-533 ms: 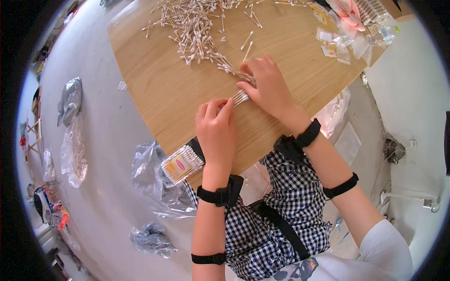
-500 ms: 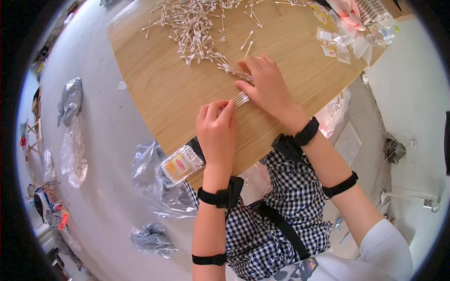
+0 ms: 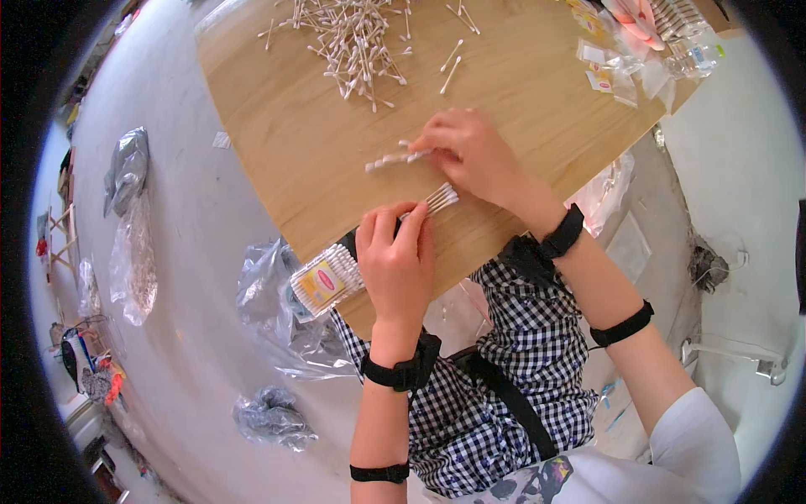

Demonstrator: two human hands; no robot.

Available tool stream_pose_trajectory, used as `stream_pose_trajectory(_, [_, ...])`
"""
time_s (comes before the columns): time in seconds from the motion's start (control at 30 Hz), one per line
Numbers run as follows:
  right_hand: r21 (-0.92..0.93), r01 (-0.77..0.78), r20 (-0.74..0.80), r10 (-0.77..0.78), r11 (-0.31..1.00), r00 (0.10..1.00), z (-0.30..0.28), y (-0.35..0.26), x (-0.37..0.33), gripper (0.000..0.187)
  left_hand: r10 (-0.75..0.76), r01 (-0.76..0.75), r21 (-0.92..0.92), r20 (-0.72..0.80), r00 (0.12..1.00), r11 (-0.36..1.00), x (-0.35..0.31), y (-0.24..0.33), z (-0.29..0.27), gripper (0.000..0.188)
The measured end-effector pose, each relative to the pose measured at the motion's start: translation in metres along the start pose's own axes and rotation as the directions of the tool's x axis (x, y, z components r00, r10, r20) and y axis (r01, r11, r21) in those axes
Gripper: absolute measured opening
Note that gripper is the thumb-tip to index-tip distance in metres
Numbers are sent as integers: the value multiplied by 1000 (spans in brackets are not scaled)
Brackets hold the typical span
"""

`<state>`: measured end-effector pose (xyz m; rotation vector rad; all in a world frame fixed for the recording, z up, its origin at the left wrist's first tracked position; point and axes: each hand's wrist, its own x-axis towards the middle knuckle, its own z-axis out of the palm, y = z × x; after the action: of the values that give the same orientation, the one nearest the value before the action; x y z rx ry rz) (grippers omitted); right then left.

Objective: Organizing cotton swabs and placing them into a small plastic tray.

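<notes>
The left hand [image 3: 396,252] holds a slim bundle of cotton swabs [image 3: 442,197] low over the surface [image 3: 285,160], its fingers clamped on the sticks so that the white tips at the far end stand clear. Gripping below the tips probably keeps the sticks side by side and leaves the cotton untouched. The right hand [image 3: 470,151] is just beyond, its fingers seemingly closed on a smaller cluster [image 3: 390,160] whose tips point leftward; blur hides how many it has. Having the two hands near each other suits passing sticks between them.

The loose pile [image 3: 357,50] lies farther off, with two stray swabs [image 3: 452,74] to its right; that spacing leaves working room in front of the person. A packed bundle with a yellow label [image 3: 326,281] sits at the near left edge, beside the left hand, likely for easy reach. Clear wrappers [image 3: 625,80] lie well apart at the far right.
</notes>
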<state>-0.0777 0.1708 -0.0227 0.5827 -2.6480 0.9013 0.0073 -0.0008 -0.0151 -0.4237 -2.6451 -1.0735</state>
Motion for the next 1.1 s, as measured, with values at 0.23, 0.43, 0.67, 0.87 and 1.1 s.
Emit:
stream_pose_trajectory(0.23, [118,133,69,-142,984,987,-9,-12,-15,21,-35,38,26,-94,995,999,11,3,-4,41])
stream_pose_trajectory(0.43, [29,105,68,-107,994,992,-22,-5,-19,19,71,-73,47,26,997,996,25,-8,-6,39])
stream_pose_trajectory(0.67, [14,77,38,-77,997,996,-27,8,-28,15,-19,15,45,74,997,999,27,-2,-10,28])
stream_pose_trajectory(0.87, [54,69,32,-71,996,997,-29,5,-29,16,-7,7,15,14,1000,1000,23,-6,-8,17])
stream_pose_trajectory(1.1, [67,85,81,-90,994,993,-34,7,-35,22,-12,12,-3,-6,1000,1000,23,-5,-6,10])
